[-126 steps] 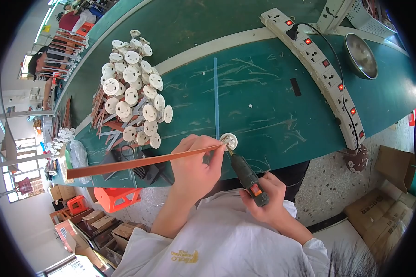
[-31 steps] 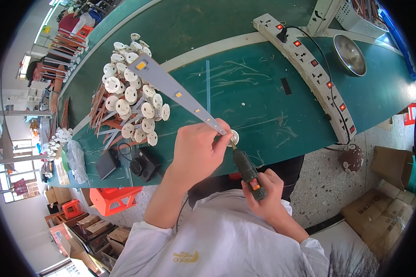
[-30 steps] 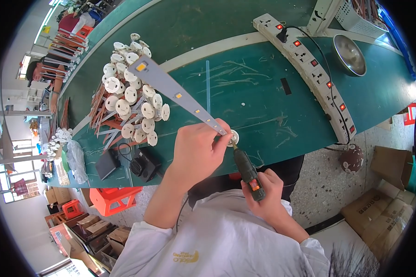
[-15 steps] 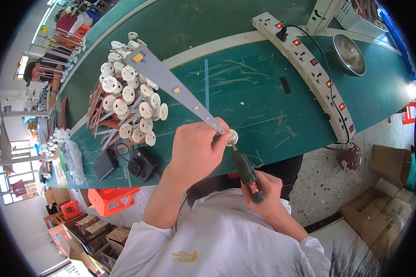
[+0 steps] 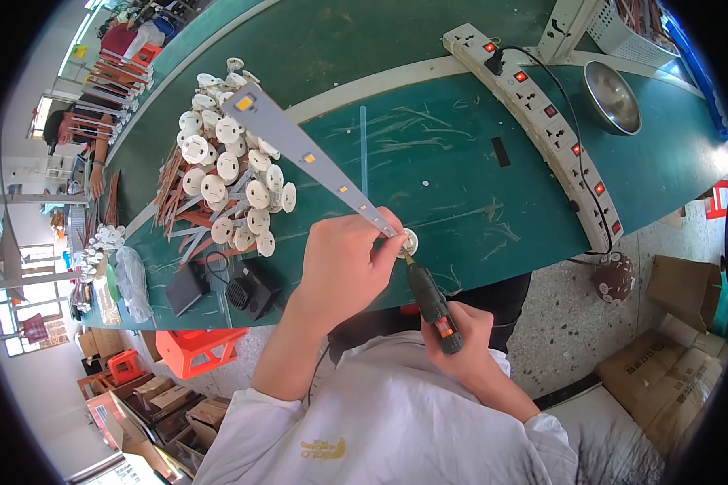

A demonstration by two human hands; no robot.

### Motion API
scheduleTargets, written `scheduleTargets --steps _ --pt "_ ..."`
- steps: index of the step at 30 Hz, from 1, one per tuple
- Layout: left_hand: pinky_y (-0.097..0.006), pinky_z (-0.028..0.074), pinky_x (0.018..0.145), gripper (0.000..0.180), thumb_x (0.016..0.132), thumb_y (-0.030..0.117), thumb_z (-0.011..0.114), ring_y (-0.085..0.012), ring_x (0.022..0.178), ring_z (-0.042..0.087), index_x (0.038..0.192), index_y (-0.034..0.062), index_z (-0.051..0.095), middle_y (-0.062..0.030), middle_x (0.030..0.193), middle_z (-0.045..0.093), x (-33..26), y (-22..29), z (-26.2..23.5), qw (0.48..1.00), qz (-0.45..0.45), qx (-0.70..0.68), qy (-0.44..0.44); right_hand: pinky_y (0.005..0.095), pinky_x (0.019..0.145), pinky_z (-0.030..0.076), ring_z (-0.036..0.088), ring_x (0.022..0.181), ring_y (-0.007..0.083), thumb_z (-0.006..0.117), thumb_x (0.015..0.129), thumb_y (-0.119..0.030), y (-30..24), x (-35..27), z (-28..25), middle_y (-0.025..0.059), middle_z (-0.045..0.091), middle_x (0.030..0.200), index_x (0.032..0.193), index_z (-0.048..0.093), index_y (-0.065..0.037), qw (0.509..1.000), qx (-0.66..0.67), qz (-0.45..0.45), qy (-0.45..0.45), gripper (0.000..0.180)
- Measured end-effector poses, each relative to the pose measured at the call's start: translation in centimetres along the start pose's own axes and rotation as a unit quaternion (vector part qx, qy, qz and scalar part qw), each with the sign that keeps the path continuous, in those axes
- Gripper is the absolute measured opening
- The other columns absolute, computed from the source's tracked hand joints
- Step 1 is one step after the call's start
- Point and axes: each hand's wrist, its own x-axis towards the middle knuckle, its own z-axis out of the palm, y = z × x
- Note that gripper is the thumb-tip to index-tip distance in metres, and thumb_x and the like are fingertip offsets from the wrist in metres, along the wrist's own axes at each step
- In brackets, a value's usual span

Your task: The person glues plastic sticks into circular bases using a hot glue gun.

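In the head view, your left hand (image 5: 340, 263) was found above the near edge of the desk (image 5: 453, 145), its grip pinched between thumb and fingers on a grey strip (image 5: 307, 158) set with a row of small yellow squares. The strip slanted up and to the left from your fingertips, and its wide end stood in front of the pile of white discs (image 5: 228, 166). A single white disc (image 5: 410, 242) was noted just inside the near edge, right beside your fingertips. Whether it touched the strip's lower end could not be told, since your fingers covered that part.

Your right hand (image 5: 465, 339) had its grip wrapped around a dark green tool (image 5: 433, 307) with an orange-red patch. The tool's narrow tip pointed up at the single disc; contact could not be confirmed.

On the desk, a translucent rod (image 5: 363, 153) lay beyond your left hand, pointing toward the far edge. The pile sat toward the left end, with a black device (image 5: 251, 293) nearer the near edge. Toward the right end, a white power strip (image 5: 542, 133) with lit red switches ran down to the near edge, and a metal bowl (image 5: 612, 97) stood beyond it.
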Motion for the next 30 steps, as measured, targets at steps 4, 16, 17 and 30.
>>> scheduleTargets --steps 4,16,17,30 --pt "-0.027 0.031 0.043 0.008 0.084 0.006 0.077 -0.0115 0.038 0.045 0.081 0.0067 0.07 -0.0016 0.048 0.05 -0.2 -0.2 0.3 1.0 -0.01 -0.022 0.01 0.0326 0.044 0.037 0.051 0.044 0.0258 0.074 0.073 0.001 0.0 0.1 0.0 0.0099 0.053 0.058 0.072 0.059 -0.002 1.0 0.009 -0.025 0.013 0.015" --pt "-0.027 0.03 0.043 0.008 0.084 0.005 0.077 -0.0112 0.038 0.044 0.081 0.0064 0.07 -0.0015 0.049 0.05 0.0 -0.1 -0.1 1.0 -0.005 -0.006 -0.006 0.0362 0.047 0.044 0.055 0.05 0.0301 0.078 0.066 -0.006 0.3 0.0 0.0 0.0102 0.055 0.061 0.075 0.059 -0.004 1.0 -0.018 -0.007 -0.009 0.021" --pt "-0.027 0.03 0.043 0.008 0.084 0.005 0.077 -0.0112 0.038 0.044 0.082 0.0063 0.07 -0.0015 0.049 0.051 0.0 0.0 -0.1 1.0 -0.009 -0.01 -0.007 0.0366 0.048 0.044 0.054 0.05 0.0303 0.078 0.065 -0.006 0.4 0.0 0.0 0.01 0.056 0.061 0.074 0.059 -0.004 1.0 -0.028 -0.005 -0.01 0.021" --pt "-0.028 0.029 0.043 0.008 0.084 0.005 0.077 -0.0112 0.037 0.042 0.082 0.0062 0.07 -0.0012 0.048 0.049 -0.1 -0.2 0.1 1.0 -0.018 -0.024 -0.005 0.0394 0.06 0.044 0.054 0.062 0.0292 0.077 0.058 -0.009 1.0 0.1 0.4 0.0088 0.061 0.068 0.069 0.057 -0.005 0.995 -0.064 -0.065 0.026 0.023"
